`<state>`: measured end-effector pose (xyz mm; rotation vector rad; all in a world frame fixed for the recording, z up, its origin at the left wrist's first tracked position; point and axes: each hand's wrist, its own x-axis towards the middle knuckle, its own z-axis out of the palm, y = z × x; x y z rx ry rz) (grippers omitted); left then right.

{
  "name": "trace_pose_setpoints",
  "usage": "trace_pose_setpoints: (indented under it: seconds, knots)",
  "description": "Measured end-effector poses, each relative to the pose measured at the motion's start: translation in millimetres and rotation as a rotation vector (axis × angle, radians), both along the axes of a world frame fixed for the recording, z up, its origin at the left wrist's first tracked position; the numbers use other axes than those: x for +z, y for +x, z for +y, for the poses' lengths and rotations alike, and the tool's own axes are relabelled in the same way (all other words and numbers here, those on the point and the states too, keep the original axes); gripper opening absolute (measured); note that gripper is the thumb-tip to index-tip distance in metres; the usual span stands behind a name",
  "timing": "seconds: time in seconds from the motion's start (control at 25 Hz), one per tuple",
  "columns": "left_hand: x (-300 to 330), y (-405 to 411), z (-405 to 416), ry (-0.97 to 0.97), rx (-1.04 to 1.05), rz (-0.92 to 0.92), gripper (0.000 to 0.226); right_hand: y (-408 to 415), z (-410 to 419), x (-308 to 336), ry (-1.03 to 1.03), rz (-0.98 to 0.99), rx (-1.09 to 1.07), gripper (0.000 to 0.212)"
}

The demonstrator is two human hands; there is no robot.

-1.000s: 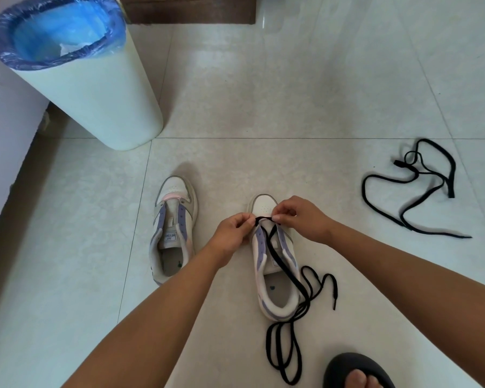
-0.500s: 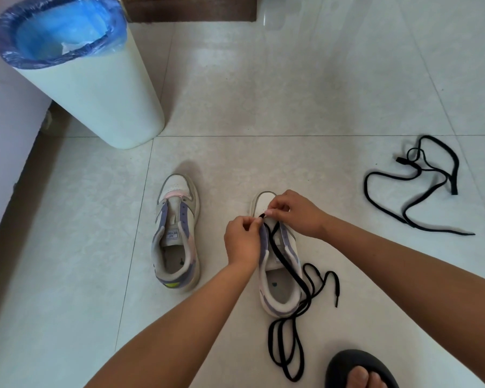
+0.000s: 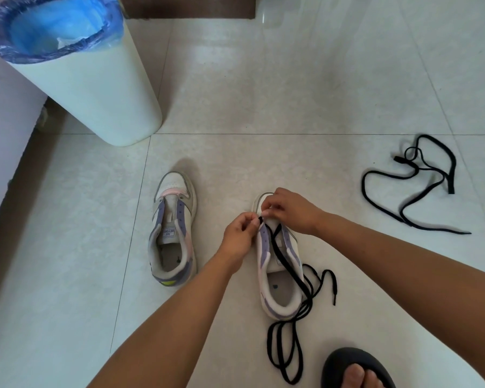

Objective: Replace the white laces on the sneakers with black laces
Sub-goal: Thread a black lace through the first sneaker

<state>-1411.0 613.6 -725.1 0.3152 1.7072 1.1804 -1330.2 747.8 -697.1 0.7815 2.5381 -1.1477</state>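
At the toe end of the right-hand sneaker (image 3: pixel 280 264), both hands have drawn closer since a second ago. Left hand (image 3: pixel 239 238) has its grip pinched on the black lace (image 3: pixel 287 266) at the lowest eyelets; right hand (image 3: pixel 290 210) pinches it from above. Its slack trails off the heel onto the floor. The unlaced sneaker (image 3: pixel 172 233) and spare black lace (image 3: pixel 412 186) lie unmoved.

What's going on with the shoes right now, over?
Both hands, left and right, pinching the black lace at the right shoe toe. Left shoe unlaced. Spare lace lying apart. Nothing blocking.
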Motion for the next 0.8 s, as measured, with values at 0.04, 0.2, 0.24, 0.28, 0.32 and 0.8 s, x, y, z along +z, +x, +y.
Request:
trace_pose_setpoints:
  seconds: [0.04, 0.2, 0.24, 0.28, 0.32, 0.8]
  knots:
    - [0, -5, 0, -0.001, -0.038, 0.003, 0.019, -4, 3, 2, -0.044, -0.043, 0.006, 0.02]
    - [10, -8, 5, -0.058, -0.054, 0.275, 0.011, -15, 9, 13, -0.321, -0.181, -0.153, 0.044]
    - [13, -4, 6, -0.098, -0.055, 0.372, 0.013, -16, 9, 15, -0.329, -0.207, -0.16, 0.043]
    - [16, 1, 7, -0.148, -0.06, 0.457, 0.016, -17, 10, 17, -0.32, -0.227, -0.156, 0.042]
    - [18, 6, 8, -0.196, -0.066, 0.517, 0.02, -17, 9, 17, -0.313, -0.235, -0.15, 0.042]
    - [35, 18, 23, -0.374, -0.144, 0.804, 0.023, -12, 11, 17, -0.143, -0.122, -0.018, 0.04]
